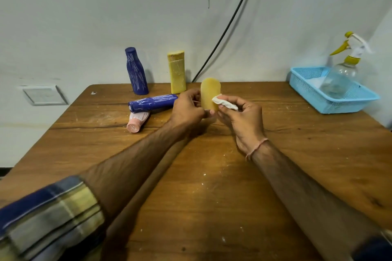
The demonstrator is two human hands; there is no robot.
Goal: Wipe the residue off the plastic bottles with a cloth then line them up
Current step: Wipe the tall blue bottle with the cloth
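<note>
Yellow bottle (210, 95) gripped by left hand (186, 108); right hand (241, 116) pinches cloth (224, 103)

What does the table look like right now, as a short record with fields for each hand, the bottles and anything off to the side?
left hand: holds yellow bottle upright
right hand: presses white cloth to that bottle
standing at back: blue bottle, yellow rectangular bottle, both with residue
lying down: second blue bottle, pink bottle
right edge: blue basket with spray bottle in it
surface: wooden table, white specks
</note>
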